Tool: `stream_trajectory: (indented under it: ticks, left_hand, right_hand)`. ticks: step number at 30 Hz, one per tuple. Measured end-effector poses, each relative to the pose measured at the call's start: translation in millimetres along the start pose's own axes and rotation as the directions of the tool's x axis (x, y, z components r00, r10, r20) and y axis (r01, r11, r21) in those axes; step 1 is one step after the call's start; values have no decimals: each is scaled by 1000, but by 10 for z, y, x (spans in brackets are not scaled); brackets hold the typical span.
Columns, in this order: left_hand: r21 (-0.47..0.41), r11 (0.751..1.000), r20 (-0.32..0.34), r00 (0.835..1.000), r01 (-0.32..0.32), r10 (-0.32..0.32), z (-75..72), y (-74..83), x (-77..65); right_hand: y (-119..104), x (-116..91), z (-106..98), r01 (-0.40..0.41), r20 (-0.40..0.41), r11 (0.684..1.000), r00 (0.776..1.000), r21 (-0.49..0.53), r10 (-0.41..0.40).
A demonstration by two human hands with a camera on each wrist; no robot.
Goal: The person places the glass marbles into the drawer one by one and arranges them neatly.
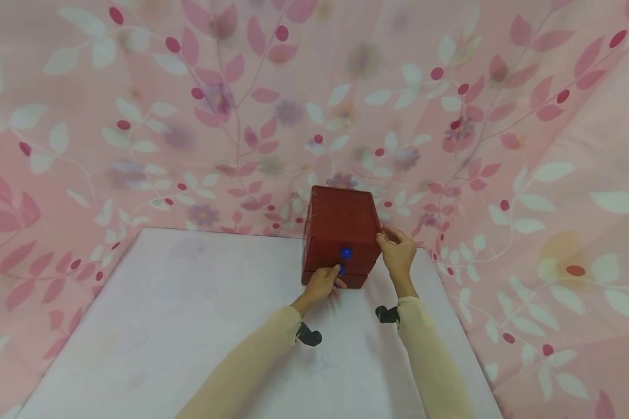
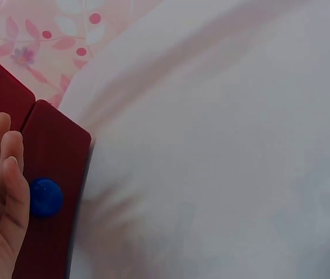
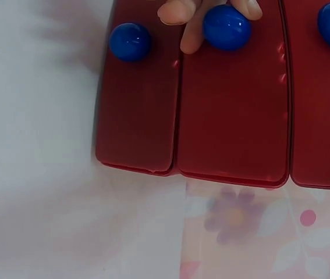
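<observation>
A small red drawer box point(image 1: 340, 215) stands at the far end of the white table, its stacked drawer fronts facing me. Each front carries a round blue knob. My left hand point(image 1: 322, 283) pinches the middle knob point(image 3: 227, 28) between thumb and finger. Its other fingers point(image 2: 14, 174) extend loosely beside the bottom knob point(image 2: 46, 197). Against the box's right side, my right hand point(image 1: 399, 254) grips the edge near the upper front corner, thumb toward the front; part of that grip is hidden. Above the left hand, the top knob point(image 1: 346, 253) shows free.
Pink floral cloth point(image 1: 251, 116) hangs behind the table and along both sides, close to the back of the box. The white tabletop point(image 1: 188, 326) spreads under both forearms. Dark wrist-worn camera pieces point(image 1: 309, 334) jut from the cream sleeves.
</observation>
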State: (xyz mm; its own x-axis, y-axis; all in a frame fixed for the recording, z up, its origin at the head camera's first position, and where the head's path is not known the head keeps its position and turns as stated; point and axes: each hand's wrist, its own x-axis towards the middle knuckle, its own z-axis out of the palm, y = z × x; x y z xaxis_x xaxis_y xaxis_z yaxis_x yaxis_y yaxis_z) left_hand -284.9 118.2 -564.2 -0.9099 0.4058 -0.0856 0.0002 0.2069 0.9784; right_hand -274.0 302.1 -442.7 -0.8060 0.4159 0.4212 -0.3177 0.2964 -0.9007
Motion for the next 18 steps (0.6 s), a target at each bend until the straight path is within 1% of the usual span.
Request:
stream_trajectory:
  ticks: [4, 7, 10, 12, 14, 15, 17, 18]
  left_hand:
    - [7, 999, -21, 999, 32, -32, -47, 11, -23]
    - [-3, 999, 2, 999, 39, -39, -103, 25, -50]
    - [-39, 999, 62, 997, 38, -36, -170, 74, -99]
    - [-59, 998, 113, 993, 39, -32, -227, 114, -147]
    - [-52, 998, 163, 986, 43, -34, -320, 166, -203]
    - [-41, 998, 184, 982, 42, -33, -380, 189, -226]
    - [25, 999, 221, 975, 34, -39, -530, 281, -288]
    - [73, 997, 235, 971, 29, -45, -624, 324, -307]
  right_hand:
    - [172, 53, 29, -20, -12, 1000, 1000, 12, 20]
    - [301, 83, 51, -51, -33, 998, 998, 24, 52]
    - [342, 93, 51, -63, -50, 998, 997, 22, 64]
    - [350, 88, 23, -59, -54, 998, 997, 13, 59]
    - [377, 94, -17, -46, -45, 999, 998, 13, 47]
    - [383, 97, -39, -39, -40, 999, 998, 9, 39]
    - [397, 114, -88, -29, -24, 1000, 999, -7, 28]
    - [400, 127, -114, -24, -13, 999, 1000, -27, 23]
